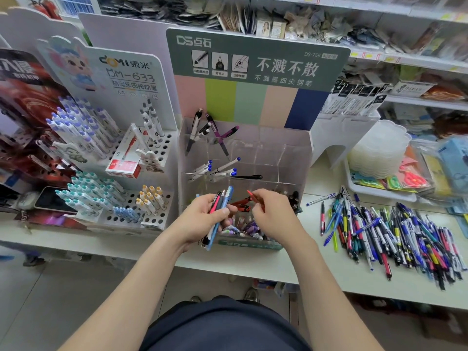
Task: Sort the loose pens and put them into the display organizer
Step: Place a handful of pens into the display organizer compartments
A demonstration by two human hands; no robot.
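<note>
Now our left hand (205,215) grips a pen bundle (223,198); our right hand (272,215) pinches a red pen (250,194), bound, we judge, for the organizer (278,158).

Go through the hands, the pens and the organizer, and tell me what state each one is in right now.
left hand, gripping a bundle of pens.
right hand, pinching a red pen.
display organizer, partly filled.
loose pens, heaped unsorted on the counter.
</note>
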